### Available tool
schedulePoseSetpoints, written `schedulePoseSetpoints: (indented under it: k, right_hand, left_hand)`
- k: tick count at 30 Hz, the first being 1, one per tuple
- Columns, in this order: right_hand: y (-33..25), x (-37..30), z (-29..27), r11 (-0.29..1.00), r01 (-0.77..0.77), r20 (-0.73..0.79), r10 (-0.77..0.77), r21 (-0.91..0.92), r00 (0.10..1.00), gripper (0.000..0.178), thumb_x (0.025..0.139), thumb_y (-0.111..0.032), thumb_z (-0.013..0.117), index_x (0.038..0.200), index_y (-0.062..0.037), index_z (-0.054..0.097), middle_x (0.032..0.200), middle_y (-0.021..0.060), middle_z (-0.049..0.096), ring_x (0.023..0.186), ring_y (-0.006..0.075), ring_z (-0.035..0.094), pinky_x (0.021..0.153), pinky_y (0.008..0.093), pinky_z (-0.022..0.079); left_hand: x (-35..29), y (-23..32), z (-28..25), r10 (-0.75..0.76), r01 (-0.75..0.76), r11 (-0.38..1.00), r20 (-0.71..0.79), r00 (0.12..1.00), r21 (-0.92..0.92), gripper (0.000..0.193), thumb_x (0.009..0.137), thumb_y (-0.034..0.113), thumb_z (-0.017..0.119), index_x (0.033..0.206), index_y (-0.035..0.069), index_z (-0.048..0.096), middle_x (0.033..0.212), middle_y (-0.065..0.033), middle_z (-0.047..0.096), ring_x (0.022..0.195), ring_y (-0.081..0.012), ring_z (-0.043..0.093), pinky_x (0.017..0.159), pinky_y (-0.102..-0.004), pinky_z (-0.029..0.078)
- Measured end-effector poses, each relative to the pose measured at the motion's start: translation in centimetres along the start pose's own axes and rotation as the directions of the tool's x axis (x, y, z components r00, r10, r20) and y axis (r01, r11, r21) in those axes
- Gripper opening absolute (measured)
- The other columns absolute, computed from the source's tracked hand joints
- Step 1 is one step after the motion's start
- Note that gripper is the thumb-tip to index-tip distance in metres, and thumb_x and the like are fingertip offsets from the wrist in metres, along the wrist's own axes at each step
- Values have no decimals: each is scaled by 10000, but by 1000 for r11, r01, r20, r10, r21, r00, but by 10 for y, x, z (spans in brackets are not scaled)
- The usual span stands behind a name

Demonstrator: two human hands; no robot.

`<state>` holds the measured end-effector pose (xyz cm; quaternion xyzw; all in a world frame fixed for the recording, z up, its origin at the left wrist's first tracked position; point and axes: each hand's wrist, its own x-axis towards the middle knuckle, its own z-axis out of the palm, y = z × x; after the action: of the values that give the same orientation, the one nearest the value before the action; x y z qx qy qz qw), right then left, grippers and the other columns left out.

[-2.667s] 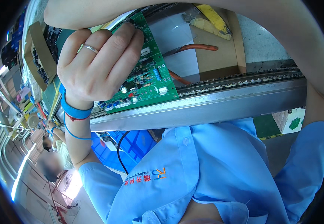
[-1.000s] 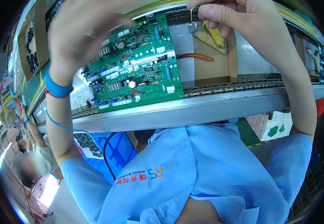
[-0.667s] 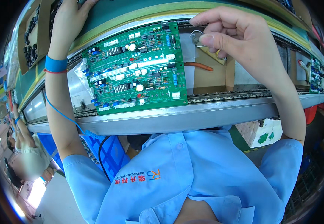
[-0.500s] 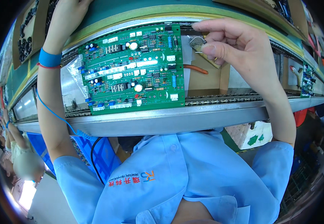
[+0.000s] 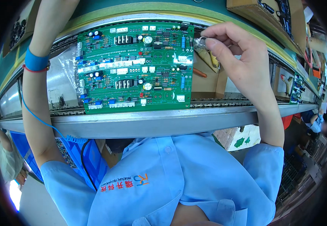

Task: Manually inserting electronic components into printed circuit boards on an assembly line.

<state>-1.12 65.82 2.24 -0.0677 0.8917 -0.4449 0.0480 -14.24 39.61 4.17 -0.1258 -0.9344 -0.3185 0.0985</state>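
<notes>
A green circuit board (image 5: pixel 107 88), built as two matching halves, lies across the rails in front of me. White connectors, blue and black capacitors, dark heat sinks and resistors fill it. My right hand (image 5: pixel 239 56) hovers just past the board's upper right corner, thumb and forefinger pinched together. Something small and glinting shows at those fingertips, too tiny to make out. My left hand (image 5: pixel 56 13) reaches over the far left side beyond the board; its fingers are cut off by the picture's upper edge. A blue wrist strap (image 5: pixel 36 60) with a coiled cord circles that wrist.
Right of the board, a cardboard box (image 5: pixel 205 86) below the rails holds an orange-brown stick and a yellowish tool. A metal rail (image 5: pixel 133 124) runs along my side. Another board (image 5: pixel 296 89) sits farther right. Parts boxes (image 5: pixel 246 13) stand at the back; blue crates (image 5: pixel 84 158) are below left.
My left hand has moved up and left, its fingers farther out of the picture. The right hand keeps its pinch near the board's upper right corner. The view has shifted slightly.
</notes>
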Motion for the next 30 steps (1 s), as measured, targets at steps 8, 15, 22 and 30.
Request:
schedulePoseSetpoints:
  k: [8, 15, 22, 30]
  right_hand:
    - [6, 2, 17, 982, 117, -145, -139, -150, 980, 186, 897, -74, 681, 1074, -24, 711, 839, 123, 692, 641, 241, 636, 603, 348, 507]
    - [4, -3, 23, 986, 75, -181, -102, -151, 978, 165, 889, -66, 685, 1041, -12, 716, 835, 132, 687, 630, 249, 633, 594, 353, 501]
    - [0, -2, 27, 975, 108, -234, -153, -196, 960, 132, 871, -53, 686, 991, -7, 711, 828, 140, 698, 675, 286, 669, 617, 369, 525]
    - [-8, -4, 31, 975, 80, -252, -132, -206, 959, 132, 854, -41, 694, 981, -8, 710, 878, 164, 711, 749, 346, 694, 649, 404, 551]
  left_hand:
    - [-2, -21, -2, 539, -531, 814, 32, 841, 236, 82, 926, -21, 606, 1004, -35, 623, 851, -146, 639, 768, -284, 641, 707, -378, 523]
    - [3, -28, 4, 387, -395, 848, 96, 917, 354, 144, 882, -23, 632, 1022, -27, 664, 936, -196, 684, 874, -361, 666, 778, -421, 535]
    - [0, -19, 3, 315, -323, 829, 96, 944, 456, 184, 860, -23, 658, 1043, -9, 672, 955, -173, 671, 897, -349, 657, 790, -408, 531]
    - [4, -9, 19, 700, -694, 711, 16, 714, -112, 72, 841, 57, 712, 897, 26, 680, 897, -100, 616, 840, -276, 614, 742, -377, 499]
